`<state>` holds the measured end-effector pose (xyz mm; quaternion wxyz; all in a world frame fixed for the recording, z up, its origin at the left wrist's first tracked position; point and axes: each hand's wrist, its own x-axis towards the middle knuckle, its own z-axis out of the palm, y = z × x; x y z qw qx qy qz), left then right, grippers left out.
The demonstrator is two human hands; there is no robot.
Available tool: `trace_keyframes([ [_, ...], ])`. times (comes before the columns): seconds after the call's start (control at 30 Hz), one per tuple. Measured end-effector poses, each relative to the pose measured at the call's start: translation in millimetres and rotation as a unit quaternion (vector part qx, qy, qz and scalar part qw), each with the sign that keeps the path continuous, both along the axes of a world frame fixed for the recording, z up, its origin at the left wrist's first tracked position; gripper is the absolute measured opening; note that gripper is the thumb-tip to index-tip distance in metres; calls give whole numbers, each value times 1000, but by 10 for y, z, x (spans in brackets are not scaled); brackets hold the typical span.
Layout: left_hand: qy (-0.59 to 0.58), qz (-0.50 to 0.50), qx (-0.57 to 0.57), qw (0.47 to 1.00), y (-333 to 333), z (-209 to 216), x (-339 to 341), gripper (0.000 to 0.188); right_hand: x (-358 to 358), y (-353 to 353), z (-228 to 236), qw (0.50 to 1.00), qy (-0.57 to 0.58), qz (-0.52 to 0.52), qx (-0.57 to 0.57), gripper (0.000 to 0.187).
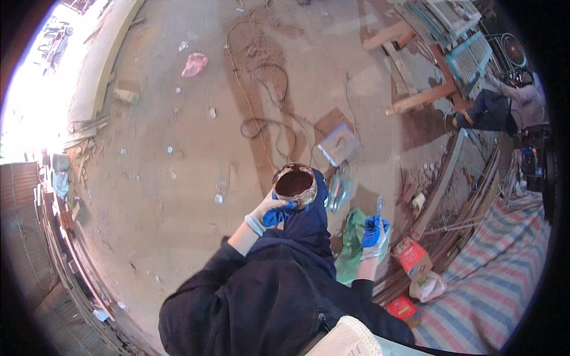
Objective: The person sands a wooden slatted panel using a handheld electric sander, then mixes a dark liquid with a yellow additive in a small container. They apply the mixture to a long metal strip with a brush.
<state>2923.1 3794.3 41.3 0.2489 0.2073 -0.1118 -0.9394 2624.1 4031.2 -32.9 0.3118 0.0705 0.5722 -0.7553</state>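
Note:
My left hand [273, 212], in a white and blue work glove, is closed round the side of a round, crusted pot [309, 199]. The pot is tilted so its open mouth shows a dark brown inside; its wall is smeared pale and brown. Off to the right, my right hand [373, 232], gloved the same way, grips a narrow, upright blade-like tool [379, 204]. Its handle is hidden by the fingers, so I cannot tell its exact kind. Under the right hand lies a green sack [351, 240]. The two hands are well apart.
Ahead lie a pale box [339, 145], clear bottles [338, 193] and a dark looped cable [261, 126]. Red boxes [412, 256] and a striped sheet [487, 261] are at right. A person [504, 110] is beside wooden furniture [424, 98]. Planks [77, 249] line the left.

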Motion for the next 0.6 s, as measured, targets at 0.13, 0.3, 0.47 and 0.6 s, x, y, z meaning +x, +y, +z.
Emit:
trace_keyframes([
  [0.13, -18, 41, -5, 999, -1133, -334, -115, 86, -443, -1602, 116, 990, -18, 133, 50, 48],
  [0.3, -5, 44, -20, 999, -3223, -780, -817, 87, -1250, -3525, -508, 946, -211, 215, 121, 30],
  [0.47, -64, 62, -11, 996, -4830, -652, -1335, 84, -1690, -5688, -20, 946, -189, 236, 119, 14],
  [0.6, 49, 153, 42, 986, -6303, -133, -1877, 86, -2119, -7561, 222, 941, -204, 261, 70, 10],
])
